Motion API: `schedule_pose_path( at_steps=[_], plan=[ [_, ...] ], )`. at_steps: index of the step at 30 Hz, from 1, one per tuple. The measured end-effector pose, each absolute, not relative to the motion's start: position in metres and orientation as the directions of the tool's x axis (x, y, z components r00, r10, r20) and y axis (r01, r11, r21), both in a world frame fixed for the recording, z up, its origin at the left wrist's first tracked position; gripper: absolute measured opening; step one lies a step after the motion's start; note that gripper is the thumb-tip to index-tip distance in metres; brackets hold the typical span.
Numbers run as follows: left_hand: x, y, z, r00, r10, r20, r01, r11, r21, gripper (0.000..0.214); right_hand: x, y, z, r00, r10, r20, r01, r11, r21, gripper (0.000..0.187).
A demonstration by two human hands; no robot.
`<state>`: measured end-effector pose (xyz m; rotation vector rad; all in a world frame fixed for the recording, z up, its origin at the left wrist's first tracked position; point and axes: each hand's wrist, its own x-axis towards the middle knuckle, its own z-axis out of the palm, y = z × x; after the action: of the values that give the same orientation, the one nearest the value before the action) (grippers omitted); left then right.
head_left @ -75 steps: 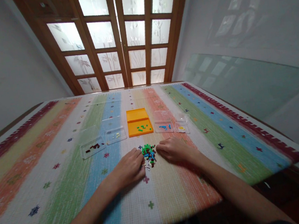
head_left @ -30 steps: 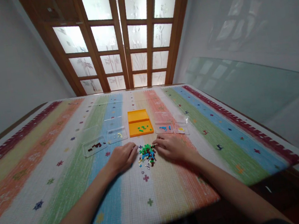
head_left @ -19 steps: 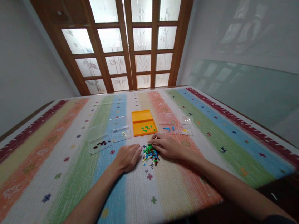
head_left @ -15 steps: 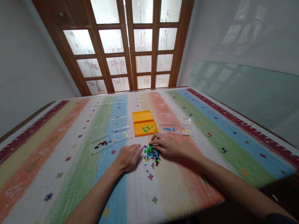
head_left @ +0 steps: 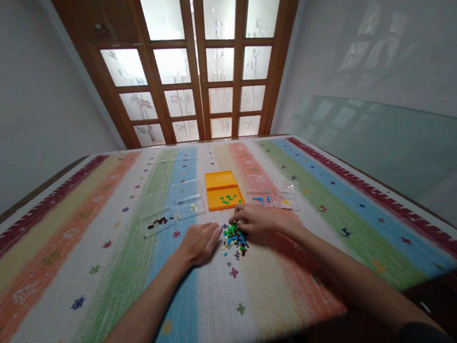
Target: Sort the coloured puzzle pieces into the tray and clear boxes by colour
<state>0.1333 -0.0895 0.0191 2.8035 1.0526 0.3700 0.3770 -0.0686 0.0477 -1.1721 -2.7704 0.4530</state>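
Observation:
A small heap of mixed toy bricks (head_left: 234, 240), green, blue, brown and pale yellow, lies on the striped tablecloth. My right hand (head_left: 258, 218) reaches over the heap's right side, its thumb and fingers bent together at the green pieces; whatever is between the fingertips is hidden. Left of the heap, my left hand (head_left: 200, 244) rests on the cloth with its fingers extended, holding nothing that I can see. Just beyond the hands lies an open orange case (head_left: 219, 180) with several green bricks (head_left: 227, 199) in its near half.
Left of the case stand a clear tray (head_left: 158, 232) with brown bricks and a clear tray (head_left: 192, 216) with pale ones. To its right are a clear tray (head_left: 249, 195) with blue bricks and a smaller clear tray (head_left: 289, 207) with yellow ones. The patterned tablecloth (head_left: 116, 272) spreads around.
The whole view has shifted slightly. My right hand's fingers stay at the green bricks with little movement, and my left hand remains in place beside the heap.

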Motion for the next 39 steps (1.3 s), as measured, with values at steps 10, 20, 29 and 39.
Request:
schedule_pose_path(
  at_steps=[10,20,29,39],
  plan=[
    [0.133,-0.089,0.018,0.726,0.666,0.171,0.636,-0.745,0.200,0.038,0.369,-0.078,0.060,-0.668,0.743,-0.033,0.729,0.645,-0.229,0.018],
    [0.134,-0.089,0.019,0.716,0.675,0.178,0.643,-0.737,0.209,0.040,0.353,-0.085,0.065,-0.614,0.782,-0.104,0.788,0.614,-0.037,0.021],
    [0.134,-0.089,0.019,0.719,0.674,0.169,0.645,-0.738,0.199,0.039,0.359,-0.082,0.056,-0.622,0.783,-0.008,0.776,0.615,-0.144,0.020],
    [0.135,-0.090,0.020,0.704,0.687,0.179,0.648,-0.725,0.235,0.041,0.373,-0.048,0.061,-0.572,0.813,0.112,0.571,0.493,-0.656,0.017]
  ],
)
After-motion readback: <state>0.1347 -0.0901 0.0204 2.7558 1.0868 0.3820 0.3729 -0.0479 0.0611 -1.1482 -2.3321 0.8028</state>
